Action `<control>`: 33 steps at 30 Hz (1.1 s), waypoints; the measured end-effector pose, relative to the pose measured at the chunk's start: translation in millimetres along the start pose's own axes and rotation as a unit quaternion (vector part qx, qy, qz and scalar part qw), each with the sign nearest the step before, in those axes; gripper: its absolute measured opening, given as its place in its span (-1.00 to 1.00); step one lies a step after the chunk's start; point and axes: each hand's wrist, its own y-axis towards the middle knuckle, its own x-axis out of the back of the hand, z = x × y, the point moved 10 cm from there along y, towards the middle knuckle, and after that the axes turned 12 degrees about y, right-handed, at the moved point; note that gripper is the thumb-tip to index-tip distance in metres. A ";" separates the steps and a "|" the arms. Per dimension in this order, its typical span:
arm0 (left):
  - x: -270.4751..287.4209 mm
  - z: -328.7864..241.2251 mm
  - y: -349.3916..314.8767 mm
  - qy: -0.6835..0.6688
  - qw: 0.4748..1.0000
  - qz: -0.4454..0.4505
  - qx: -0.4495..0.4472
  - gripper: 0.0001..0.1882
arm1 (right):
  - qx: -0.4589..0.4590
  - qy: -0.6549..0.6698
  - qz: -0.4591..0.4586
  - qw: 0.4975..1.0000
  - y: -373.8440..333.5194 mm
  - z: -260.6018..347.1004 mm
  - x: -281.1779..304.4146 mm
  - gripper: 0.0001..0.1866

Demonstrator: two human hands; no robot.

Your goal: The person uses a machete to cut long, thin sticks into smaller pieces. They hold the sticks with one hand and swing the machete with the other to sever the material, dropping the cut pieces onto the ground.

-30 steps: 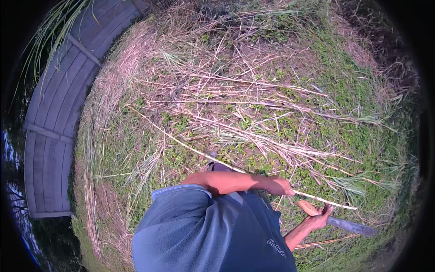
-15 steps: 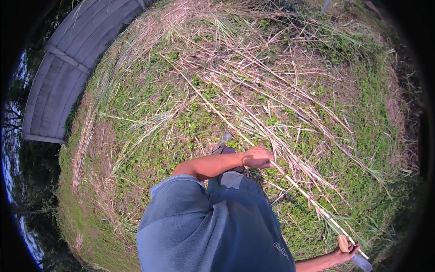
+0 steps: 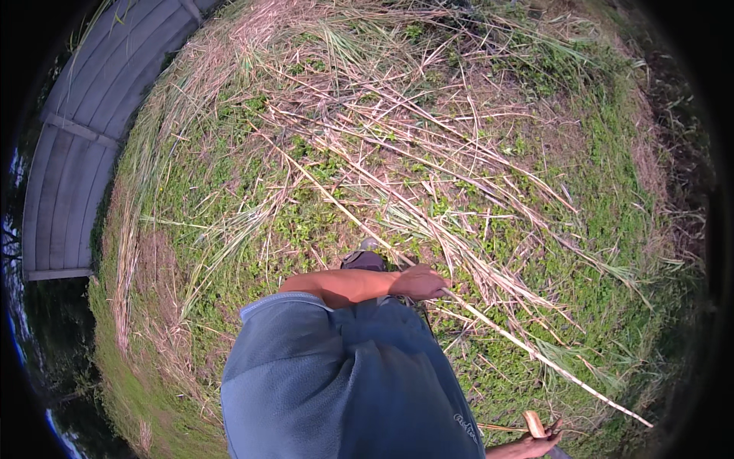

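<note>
My left hand (image 3: 420,283) is closed around a long pale cane stalk (image 3: 535,353), which slants from the far left across the ground to the near right. At the lower right, my right hand (image 3: 541,442) grips a tool with a tan wooden handle (image 3: 534,423). Below that hand, a grey, blade-like part shows only slightly at the picture's edge. The cane passes in front of the right hand and is apart from it.
Several cut stalks lie in a loose pile (image 3: 428,222) ahead and to the right. Dry stems and leaves (image 3: 237,30) heap up at the far side. A grey slatted wall (image 3: 76,161) stands at the left. My shoe (image 3: 369,244) is on the weedy ground.
My right hand has let go of the cane's near end and moved left, keeping the wooden-handled tool. My left hand still holds the cane, slightly lower and further left in view.
</note>
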 end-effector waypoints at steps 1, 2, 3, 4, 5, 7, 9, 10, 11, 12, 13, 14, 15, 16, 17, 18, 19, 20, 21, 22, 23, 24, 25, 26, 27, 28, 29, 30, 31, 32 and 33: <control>-0.1 -29.1 20.8 -0.039 0.997 0.052 -0.045 -0.68 | -0.035 -0.006 -0.005 0.999 -17.3 -21.0 4.4 -0.73; 5.4 -59.0 36.0 -0.056 0.992 0.053 -0.102 -0.67 | -0.102 -0.016 0.073 0.992 -6.0 -62.6 16.6 -0.63; 9.0 -86.6 41.8 -0.069 0.984 0.057 -0.157 -0.67 | -0.107 0.017 0.039 0.993 -40.7 -88.8 -9.4 -0.65; 12.5 -109.8 43.3 -0.099 0.976 0.047 -0.187 -0.66 | -0.099 0.052 -0.006 0.994 -85.1 -106.1 -32.6 -0.66; 18.9 -132.0 45.6 -0.132 0.965 0.042 -0.223 -0.65 | -0.122 0.048 -0.039 0.991 -104.0 -122.0 -35.8 -0.64; 20.1 -151.1 48.0 -0.126 0.960 0.092 -0.234 -0.63 | -0.144 0.089 -0.070 0.983 -136.4 -129.8 -66.1 -0.75; 36.8 -151.0 36.4 -0.130 0.952 0.130 -0.244 -0.63 | -0.175 0.158 -0.070 0.969 -131.3 -142.3 -56.6 -0.85; 24.1 -134.9 33.5 -0.104 0.946 0.217 -0.216 -0.63 | -0.153 0.181 -0.056 0.970 -132.9 -129.3 -71.7 -0.88; 9.1 -107.1 29.2 -0.096 0.941 0.231 -0.227 -0.63 | -0.159 0.194 -0.084 0.964 -131.8 -113.9 -79.2 -0.88; 38.7 -93.8 22.9 -0.128 0.947 0.219 -0.197 -0.61 | -0.143 0.236 -0.049 0.960 -122.1 -89.0 -79.6 -0.85; 35.4 -45.9 12.8 -0.127 0.957 0.220 -0.142 -0.63 | -0.128 0.236 -0.050 0.962 -108.9 -67.3 -84.6 -0.84; 19.7 7.9 -2.5 -0.076 0.957 0.266 -0.091 -0.62 | -0.115 0.259 -0.066 0.957 -95.4 -40.4 -84.1 -0.82; -18.6 101.6 -30.5 -0.077 0.956 0.284 -0.009 -0.64 | -0.101 0.256 -0.051 0.960 -79.7 -11.8 -96.5 -0.80; -20.5 160.7 -55.9 -0.043 0.973 0.224 -0.016 -0.62 | -0.085 0.248 -0.045 0.964 -60.0 19.1 -91.6 -0.79; -42.7 253.9 -96.6 -0.089 0.973 0.211 0.038 -0.61 | -0.052 0.221 -0.057 0.972 -44.2 57.1 -92.7 -0.77; -15.0 276.4 -119.8 -0.024 0.985 0.172 -0.014 -0.62 | -0.026 0.230 -0.050 0.972 -29.2 101.5 -70.9 -0.80; 5.3 303.7 -151.7 0.041 0.960 0.259 0.099 -0.63 | -0.041 0.244 -0.040 0.968 -11.8 140.4 -57.1 -0.79; 26.2 320.9 -168.9 0.084 0.950 0.267 0.138 -0.63 | -0.005 0.257 -0.016 0.966 -2.8 181.0 -52.5 -0.76; 42.3 330.5 -176.6 0.103 0.950 0.251 0.153 -0.62 | 0.030 0.270 0.009 0.962 7.0 211.3 -45.8 -0.73; 53.6 331.7 -172.6 0.113 0.956 0.231 0.143 -0.62 | 0.052 0.216 -0.030 0.974 24.9 235.5 -8.5 -0.71; 55.8 328.5 -167.8 0.108 0.963 0.212 0.128 -0.61 | 0.073 0.153 -0.064 0.983 34.8 254.8 9.9 -0.69; 60.9 321.8 -162.3 0.104 0.970 0.186 0.120 -0.60 | 0.076 0.150 -0.002 0.986 35.1 245.2 -2.9 -0.70; 63.6 307.5 -155.1 0.099 0.976 0.160 0.113 -0.59 | 0.138 0.126 -0.070 0.980 16.2 225.5 -17.3 -0.75; 62.8 286.8 -141.2 0.090 0.982 0.141 0.092 -0.58 | 0.155 0.120 -0.136 0.971 -11.6 197.9 -22.2 -0.80; 58.4 259.4 -120.9 0.073 0.987 0.127 0.064 -0.57 | 0.138 0.100 -0.129 0.977 -27.6 164.2 -24.9 -0.82; 48.6 232.9 -99.5 0.044 0.990 0.128 0.037 -0.56 | 0.131 0.086 -0.127 0.979 -47.1 123.5 -23.5 -0.75; 26.7 207.3 -73.9 -0.007 0.989 0.147 0.022 -0.55 | 0.113 0.026 -0.145 0.983 -67.5 79.0 -21.8 -0.80; -6.0 176.3 -39.2 -0.126 0.967 0.212 0.068 -0.53 | 0.087 -0.004 -0.160 0.983 -86.8 34.2 -6.6 -0.85; -22.1 133.8 -10.0 -0.219 0.943 0.247 0.047 -0.53 | 0.051 -0.026 -0.173 0.983 -108.3 -10.1 3.7 -0.86; -40.8 102.7 35.1 -0.190 0.959 0.200 -0.063 -0.51 | 0.020 -0.045 -0.161 0.986 -124.5 -51.9 12.0 -0.86; -15.4 -0.9 62.1 -0.179 0.952 0.230 -0.095 -0.52 | -0.042 -0.061 -0.182 0.980 -143.6 -90.6 33.8 -0.84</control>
